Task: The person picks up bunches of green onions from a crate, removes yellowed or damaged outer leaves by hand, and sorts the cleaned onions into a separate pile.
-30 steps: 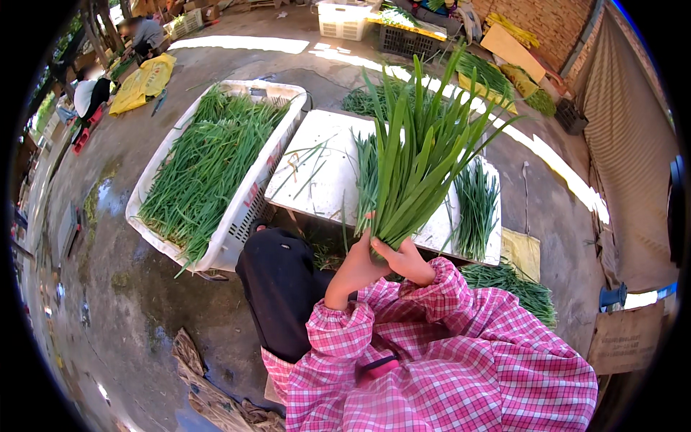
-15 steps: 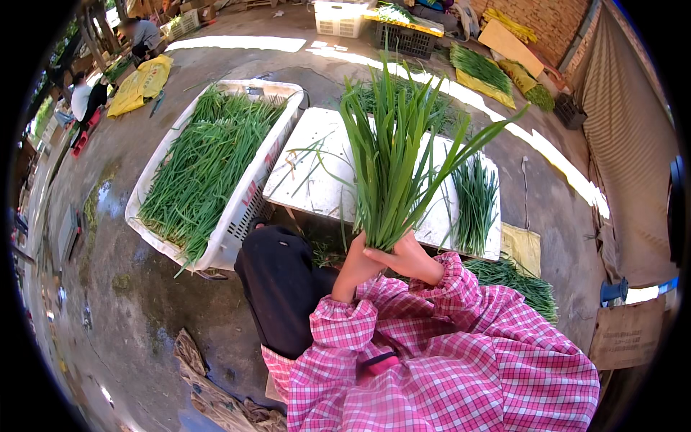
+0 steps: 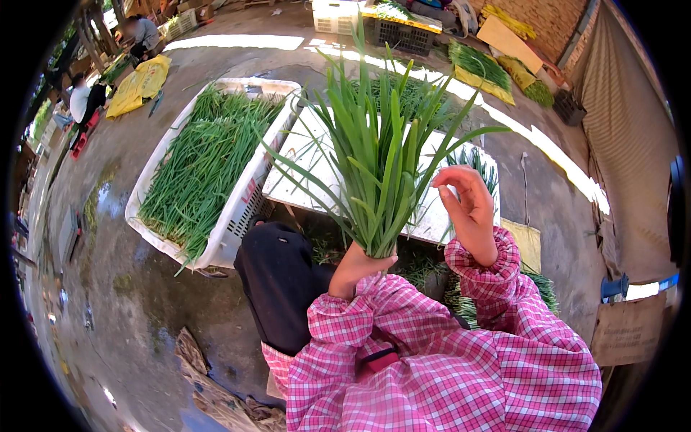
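Note:
My left hand is closed around the base of an upright bunch of garlic chives, whose long flat leaves fan out above it. To the right of the bunch my right hand is raised, its fingers bent and the thumb apart, with nothing visible in them. Behind both hands stands a low white board table. A bundle of chives lies on the table's right side, partly hidden by my right hand.
A white plastic crate heaped with chives stands left of the table. More chives lie on the ground by my right sleeve. A crumpled brown cloth lies at lower left. Two people sit far left near a yellow sack.
My right hand has let go of the bunch and moved right and up. The bunch now stays in my left hand alone, with its leaves spread wider to the left.

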